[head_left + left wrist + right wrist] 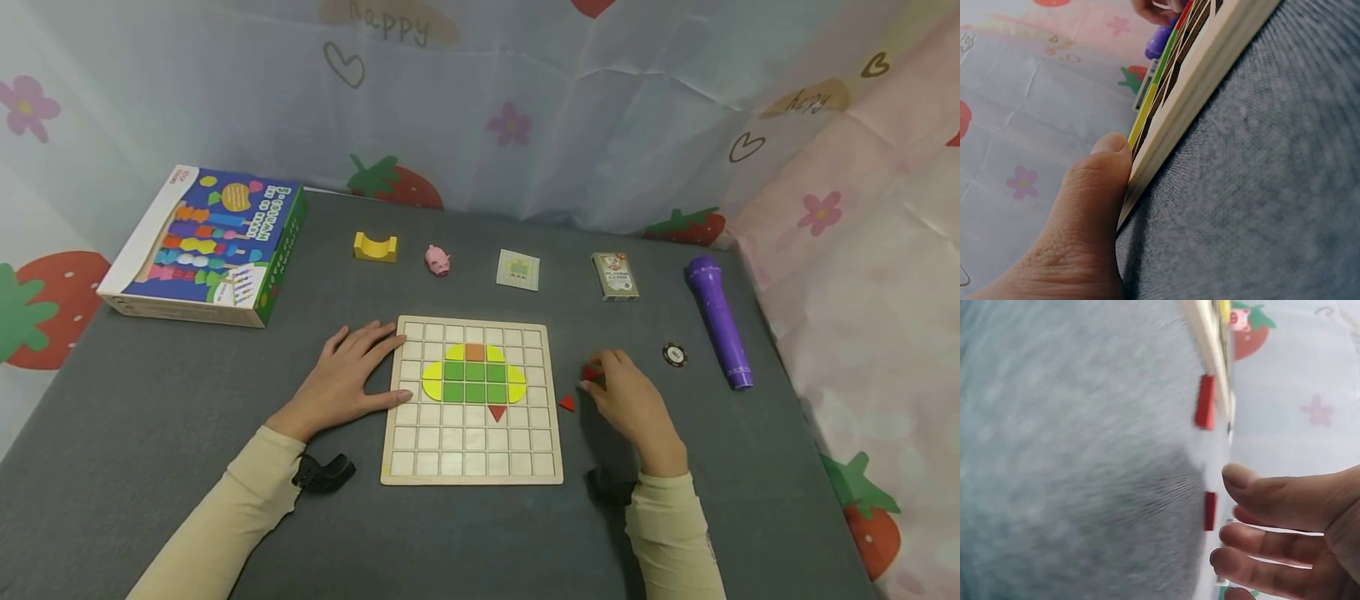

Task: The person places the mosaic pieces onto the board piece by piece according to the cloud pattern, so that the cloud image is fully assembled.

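Note:
A square wooden grid board point(472, 462) lies in the middle of the table. On it sit green squares point(475, 392), yellow rounded pieces point(432, 382), an orange square point(475, 352) and a red triangle point(497, 412). My left hand point(345, 379) rests at the board's left edge, fingers spread, with its thumb point(1094, 187) against the rim. To the right of the board, my right hand point(628, 400) hovers low over a loose red piece point(1210, 511), thumb and fingertips apart just above it. Another red triangle point(567, 403) lies between that hand and the board.
Behind the board stand a yellow block point(375, 248), a pink pig figure point(437, 260), a pattern card point(517, 270) and a playing-card box point(615, 277). A round chip point(674, 355) and a purple microphone-shaped object point(720, 321) are at right, a game box point(206, 246) at far left.

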Demonstrator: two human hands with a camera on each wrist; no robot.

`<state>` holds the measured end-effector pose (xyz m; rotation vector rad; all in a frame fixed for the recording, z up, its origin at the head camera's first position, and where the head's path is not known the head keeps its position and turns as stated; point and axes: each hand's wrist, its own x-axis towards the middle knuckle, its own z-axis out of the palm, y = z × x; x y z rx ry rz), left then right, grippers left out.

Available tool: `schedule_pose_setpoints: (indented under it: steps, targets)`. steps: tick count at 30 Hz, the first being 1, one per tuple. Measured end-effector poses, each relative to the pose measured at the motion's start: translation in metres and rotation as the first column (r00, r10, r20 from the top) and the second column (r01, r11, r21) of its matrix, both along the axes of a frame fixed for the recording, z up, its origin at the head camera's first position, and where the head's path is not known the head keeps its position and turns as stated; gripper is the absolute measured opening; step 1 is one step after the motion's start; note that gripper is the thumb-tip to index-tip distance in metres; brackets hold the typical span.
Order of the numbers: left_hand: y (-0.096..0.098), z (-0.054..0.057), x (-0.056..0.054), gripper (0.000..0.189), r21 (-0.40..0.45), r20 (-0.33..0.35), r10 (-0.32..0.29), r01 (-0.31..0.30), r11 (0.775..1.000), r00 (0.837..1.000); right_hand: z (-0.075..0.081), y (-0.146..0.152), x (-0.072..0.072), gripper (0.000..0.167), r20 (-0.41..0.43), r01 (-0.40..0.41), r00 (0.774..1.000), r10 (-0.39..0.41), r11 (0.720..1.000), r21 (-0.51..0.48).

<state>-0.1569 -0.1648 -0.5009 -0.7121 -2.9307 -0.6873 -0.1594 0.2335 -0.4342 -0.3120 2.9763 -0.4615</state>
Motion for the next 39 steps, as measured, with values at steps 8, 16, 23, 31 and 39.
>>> schedule_pose_setpoints:
  steps: [8, 16, 23, 31, 39]
  targets:
    - [0.001, -0.001, 0.0, 0.086, -0.005, 0.006, 0.003, -0.003, 1.0, 1.0, -0.008, 0.005, -0.003, 0.028, -0.025, -0.001, 1.0, 0.001, 1.0, 0.001]
    - [0.001, -0.001, 0.001, 0.086, -0.011, 0.014, 0.01, -0.009, 1.0, 1.0, -0.01, 0.005, -0.004, 0.02, -0.045, -0.02, 0.999, 0.02, 1.0, -0.001]
    - [0.001, -0.001, 0.002, 0.086, -0.008, 0.006, 0.009, -0.009, 1.0, 1.0, -0.004, -0.005, -0.003, 0.02, -0.027, -0.046, 0.999, 0.046, 0.999, -0.013]
    - [0.001, -0.001, 0.002, 0.085, 0.002, -0.003, 0.008, -0.008, 1.0, 1.0, 0.011, -0.037, 0.008, 0.02, -0.031, -0.156, 0.987, 0.155, 0.985, -0.066]
    - [0.0, 0.002, 0.002, 0.085, 0.005, 0.009, -0.001, 0.001, 1.0, 1.0, 0.016, -0.066, 0.019, 0.019, -0.082, -0.312, 0.948, 0.307, 0.949, -0.05]
